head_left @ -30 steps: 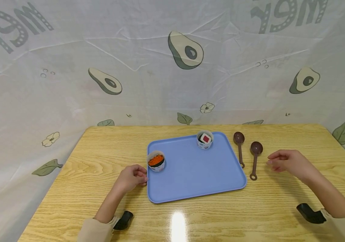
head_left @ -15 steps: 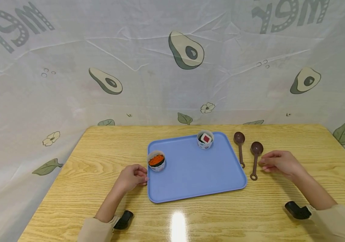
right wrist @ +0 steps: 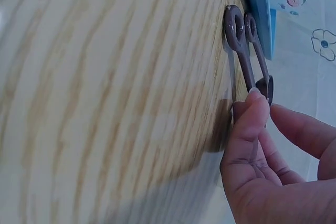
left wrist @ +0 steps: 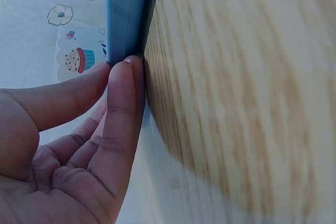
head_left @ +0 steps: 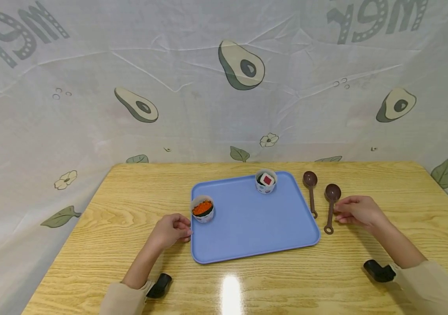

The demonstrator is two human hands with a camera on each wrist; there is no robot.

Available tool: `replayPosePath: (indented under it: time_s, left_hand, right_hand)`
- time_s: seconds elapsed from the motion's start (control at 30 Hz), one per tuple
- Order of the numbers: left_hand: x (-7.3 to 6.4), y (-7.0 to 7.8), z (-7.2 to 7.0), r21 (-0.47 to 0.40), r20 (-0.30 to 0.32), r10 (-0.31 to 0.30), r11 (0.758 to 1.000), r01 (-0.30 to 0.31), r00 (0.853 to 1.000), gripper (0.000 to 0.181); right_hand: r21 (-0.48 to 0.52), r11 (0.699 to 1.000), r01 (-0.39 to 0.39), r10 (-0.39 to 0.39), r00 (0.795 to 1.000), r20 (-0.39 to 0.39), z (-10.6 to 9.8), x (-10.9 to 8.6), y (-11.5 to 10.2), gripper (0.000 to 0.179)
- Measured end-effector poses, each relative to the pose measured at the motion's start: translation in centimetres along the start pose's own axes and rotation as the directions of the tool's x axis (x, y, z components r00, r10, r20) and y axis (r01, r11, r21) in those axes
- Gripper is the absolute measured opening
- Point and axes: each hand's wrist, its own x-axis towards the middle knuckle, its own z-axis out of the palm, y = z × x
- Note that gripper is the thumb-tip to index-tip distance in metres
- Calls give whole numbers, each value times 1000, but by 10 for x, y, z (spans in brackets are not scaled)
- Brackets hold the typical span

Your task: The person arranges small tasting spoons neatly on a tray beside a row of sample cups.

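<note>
A blue tray (head_left: pixel 255 218) lies mid-table. At its left edge my left hand (head_left: pixel 171 232) pinches the rim between thumb and fingers; the left wrist view shows the fingertips at the tray's edge (left wrist: pixel 125 19). To the right of the tray lie two dark brown measuring spoons, bowls pointing away. My right hand (head_left: pixel 359 212) holds its thumb and fingertips around the handle of the nearer measuring spoon (head_left: pixel 331 216). In the right wrist view the index fingertip covers part of that handle (right wrist: pixel 244 61). The other measuring spoon (head_left: pixel 312 201) lies beside the tray.
On the tray stand two small patterned cups. One cup (head_left: pixel 205 218), at the left, holds an orange-topped sushi piece (head_left: pixel 202 208); the other cup (head_left: pixel 265 189), at the back, holds a white sushi piece with a red centre (head_left: pixel 266 179). A printed cloth (head_left: pixel 192 131) hangs behind the table.
My right hand has moved left, from bare table to the handle of the nearer measuring spoon. My left hand stays at the tray's edge; tray, cups and spoons have not moved.
</note>
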Motion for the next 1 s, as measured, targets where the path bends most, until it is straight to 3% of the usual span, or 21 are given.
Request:
replayPosePath:
  time_s: [0.4, 1.0]
  left_hand:
    - [2, -1, 0, -12, 0, -9, 1000, 9, 1000, 16]
    - [2, -1, 0, -13, -5, -12, 1000, 12, 1000, 15]
  right_hand:
    - [-43, 999, -23, 20, 997, -69, 15, -6, -11, 16]
    - [-52, 999, -1, -4, 995, -102, 15, -5, -7, 20]
